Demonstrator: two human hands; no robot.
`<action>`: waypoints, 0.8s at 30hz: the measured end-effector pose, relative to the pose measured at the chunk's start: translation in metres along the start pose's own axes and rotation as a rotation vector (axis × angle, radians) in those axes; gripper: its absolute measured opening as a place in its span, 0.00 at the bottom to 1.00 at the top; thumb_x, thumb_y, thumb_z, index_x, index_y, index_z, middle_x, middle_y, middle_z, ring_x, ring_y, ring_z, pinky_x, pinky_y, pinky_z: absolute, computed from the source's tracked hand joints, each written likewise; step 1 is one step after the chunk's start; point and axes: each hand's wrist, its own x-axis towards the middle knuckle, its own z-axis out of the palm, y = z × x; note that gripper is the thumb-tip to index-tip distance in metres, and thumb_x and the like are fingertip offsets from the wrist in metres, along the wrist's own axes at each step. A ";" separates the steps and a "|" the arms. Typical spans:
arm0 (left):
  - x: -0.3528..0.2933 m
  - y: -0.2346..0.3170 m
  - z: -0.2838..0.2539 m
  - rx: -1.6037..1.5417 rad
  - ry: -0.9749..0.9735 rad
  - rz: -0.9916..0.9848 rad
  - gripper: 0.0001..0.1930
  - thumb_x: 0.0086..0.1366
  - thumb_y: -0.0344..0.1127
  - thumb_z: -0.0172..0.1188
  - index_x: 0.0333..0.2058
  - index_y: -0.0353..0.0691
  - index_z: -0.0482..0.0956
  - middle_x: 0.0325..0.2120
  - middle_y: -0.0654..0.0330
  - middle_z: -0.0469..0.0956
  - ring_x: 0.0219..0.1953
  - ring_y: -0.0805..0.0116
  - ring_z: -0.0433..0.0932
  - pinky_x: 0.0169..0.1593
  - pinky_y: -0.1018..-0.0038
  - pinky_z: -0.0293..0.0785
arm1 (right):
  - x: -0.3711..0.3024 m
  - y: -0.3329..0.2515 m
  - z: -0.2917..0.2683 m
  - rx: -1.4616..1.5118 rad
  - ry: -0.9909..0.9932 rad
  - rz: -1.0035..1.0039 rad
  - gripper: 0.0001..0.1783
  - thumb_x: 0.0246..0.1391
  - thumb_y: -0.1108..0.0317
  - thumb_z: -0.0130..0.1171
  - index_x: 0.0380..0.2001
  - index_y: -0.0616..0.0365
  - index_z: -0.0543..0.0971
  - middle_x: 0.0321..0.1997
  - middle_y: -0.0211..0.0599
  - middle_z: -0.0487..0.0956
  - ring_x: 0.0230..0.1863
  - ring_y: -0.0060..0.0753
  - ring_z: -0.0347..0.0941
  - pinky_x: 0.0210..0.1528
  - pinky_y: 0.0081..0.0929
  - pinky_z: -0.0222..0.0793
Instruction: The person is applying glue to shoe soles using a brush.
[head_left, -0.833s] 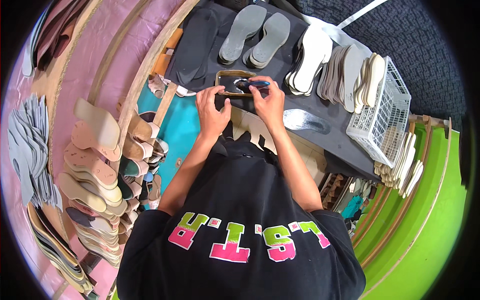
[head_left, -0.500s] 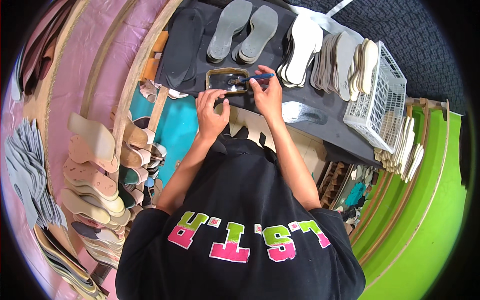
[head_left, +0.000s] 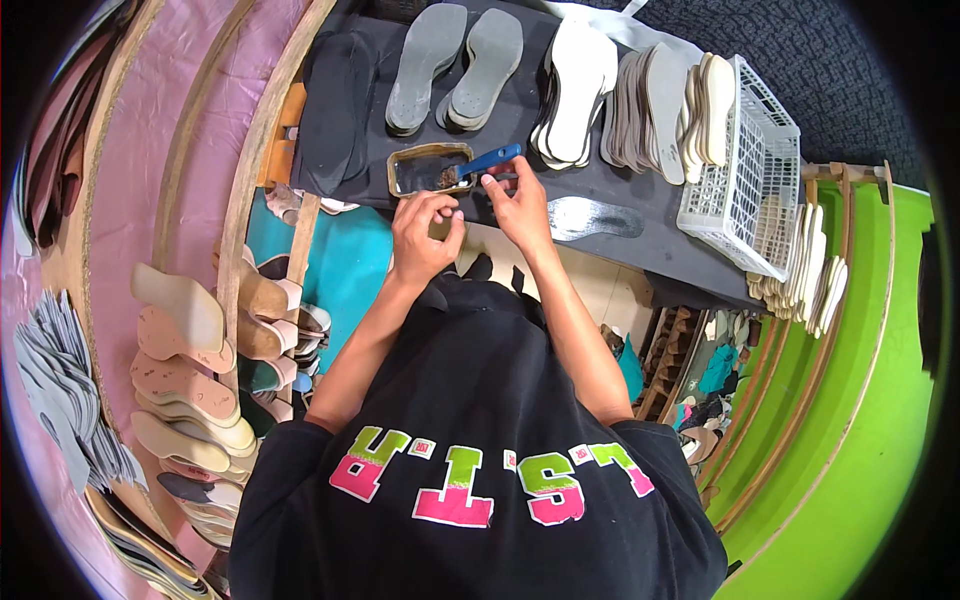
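A small rectangular tub with a brown, crusted rim stands near the table's front edge. A blue-handled brush leans over its right side, bristles inside. My right hand is just below the handle, thumb and fingers apart; the handle does not look gripped. At the tub's near side is my left hand, its fingers bent and the thumb held away, with nothing seen in it. A shiny, wet-looking dark insole lies at the table edge, right of my right hand.
On the black table sit grey insoles, black insoles, a white stack, more grey insoles and cream ones. A white plastic basket stands right. Shelves of shoe parts flank me at left.
The brush, earlier between my right thumb and fingers, now leans on the tub with its handle raised. My right hand has drawn down slightly. The whole view has shifted a little.
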 end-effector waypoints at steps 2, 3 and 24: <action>0.000 0.006 0.007 -0.127 -0.043 -0.039 0.12 0.57 0.21 0.72 0.39 0.39 0.82 0.30 0.61 0.80 0.28 0.69 0.76 0.34 0.72 0.72 | -0.001 0.006 -0.001 0.002 0.016 0.015 0.19 0.63 0.72 0.68 0.55 0.64 0.78 0.45 0.38 0.85 0.33 0.24 0.78 0.37 0.27 0.76; 0.000 0.010 0.010 -0.152 -0.076 -0.079 0.12 0.57 0.21 0.72 0.39 0.38 0.82 0.30 0.61 0.79 0.27 0.71 0.75 0.32 0.73 0.72 | -0.001 0.010 -0.003 0.027 0.027 0.014 0.20 0.63 0.73 0.67 0.57 0.63 0.78 0.46 0.38 0.85 0.33 0.24 0.78 0.37 0.27 0.76; 0.005 0.069 0.116 0.434 -0.623 -0.218 0.45 0.40 0.54 0.87 0.61 0.51 0.85 0.59 0.63 0.73 0.59 0.58 0.72 0.62 0.57 0.67 | -0.035 0.098 -0.218 -0.722 -0.132 -0.306 0.42 0.48 0.77 0.61 0.71 0.54 0.72 0.74 0.44 0.73 0.79 0.52 0.63 0.82 0.69 0.45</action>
